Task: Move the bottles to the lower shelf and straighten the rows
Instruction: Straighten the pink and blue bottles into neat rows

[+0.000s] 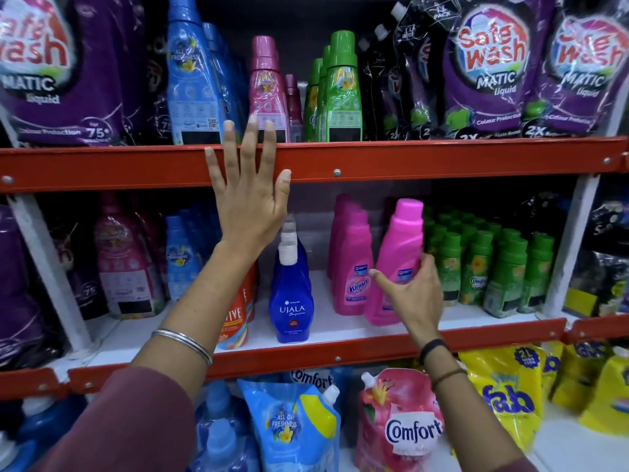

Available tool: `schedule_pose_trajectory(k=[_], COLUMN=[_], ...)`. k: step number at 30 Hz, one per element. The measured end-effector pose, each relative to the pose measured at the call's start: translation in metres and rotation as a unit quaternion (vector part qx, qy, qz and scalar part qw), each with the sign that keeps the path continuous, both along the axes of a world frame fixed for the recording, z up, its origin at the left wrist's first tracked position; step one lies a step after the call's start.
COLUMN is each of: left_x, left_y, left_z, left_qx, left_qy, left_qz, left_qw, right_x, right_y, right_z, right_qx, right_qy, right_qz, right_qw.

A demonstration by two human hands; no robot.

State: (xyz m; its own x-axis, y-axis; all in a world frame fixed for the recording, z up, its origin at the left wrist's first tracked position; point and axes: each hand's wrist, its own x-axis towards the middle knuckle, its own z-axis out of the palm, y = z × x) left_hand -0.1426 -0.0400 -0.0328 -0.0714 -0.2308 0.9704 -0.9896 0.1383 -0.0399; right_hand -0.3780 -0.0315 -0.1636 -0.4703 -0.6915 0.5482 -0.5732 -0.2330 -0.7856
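Item: pink Vanish bottle [398, 264], glossy moulded plastic, screw cap; on the lower shelf [340, 349], leaning left out of its row.
Right hand [413, 294]: nearer; grip loosely curled round the bottle's lower body.
Long axis: near upright, tilted.
Left hand [250, 199]: grip spread flat, holding nothing, against the upper shelf rail [408, 158].
Neighbour: blue Ujala bottle [291, 294], just left.

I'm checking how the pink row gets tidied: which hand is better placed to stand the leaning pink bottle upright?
Right. The right hand is already wrapped around the tilted pink bottle on the middle shelf. The left hand is open, spread flat against the red shelf edge above, away from that row.
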Motion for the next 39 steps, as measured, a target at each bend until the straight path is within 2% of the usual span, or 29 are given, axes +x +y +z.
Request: schedule_pose_trajectory(k=[5, 11, 20, 22, 24, 26, 28, 31, 34, 39], left_x=[0.001, 0.001, 0.0, -0.002, -0.01, -0.024, -0.04, -0.063, -0.08, -0.102], left_y=[-0.001, -0.002, -0.001, 0.003, 0.01, 0.02, 0.028, 0.03, 0.028, 0.026], left_z=[0.0, 0.0, 0.0, -0.001, -0.007, -0.021, -0.042, -0.079, -0.117, -0.168], left_qx=[-0.004, -0.014, -0.008, 0.002, 0.015, 0.03, 0.048, 0.093, 0.149, 0.269], left_qy=[-0.004, -0.004, -0.002, 0.012, 0.027, 0.036, 0.047, 0.072, 0.11, 0.213], left_qz=[0.0, -0.004, -0.001, -0.015, -0.069, -0.161, -0.241, -0.299, -0.335, -0.359], left_qw=[1.0, 1.0, 1.0, 1.0, 0.997, 0.986, 0.968, 0.947, 0.924, 0.868], right_x=[0.033, 0.046, 0.05, 0.049, 0.046, 0.04, 0.032, 0.02, 0.01, 0.001], right_y=[-0.008, -0.016, -0.014, -0.012, -0.009, -0.005, -0.001, 0.006, 0.014, 0.014], right_z=[-0.008, -0.016, -0.022, -0.022, -0.023, -0.025, -0.03, -0.035, -0.035, -0.044], right_qx=[0.033, 0.078, 0.084, 0.088, 0.088, 0.076, 0.047, 0.005, -0.011, 0.038], right_qy=[0.012, 0.037, 0.052, 0.057, 0.062, 0.035, -0.04, -0.139, -0.163, -0.165], right_qz=[0.02, -0.009, 0.0, 0.007, 0.016, 0.04, 0.096, 0.149, 0.178, 0.243], right_qw=[0.999, 0.996, 0.995, 0.994, 0.994, 0.996, 0.993, 0.979, 0.971, 0.955])
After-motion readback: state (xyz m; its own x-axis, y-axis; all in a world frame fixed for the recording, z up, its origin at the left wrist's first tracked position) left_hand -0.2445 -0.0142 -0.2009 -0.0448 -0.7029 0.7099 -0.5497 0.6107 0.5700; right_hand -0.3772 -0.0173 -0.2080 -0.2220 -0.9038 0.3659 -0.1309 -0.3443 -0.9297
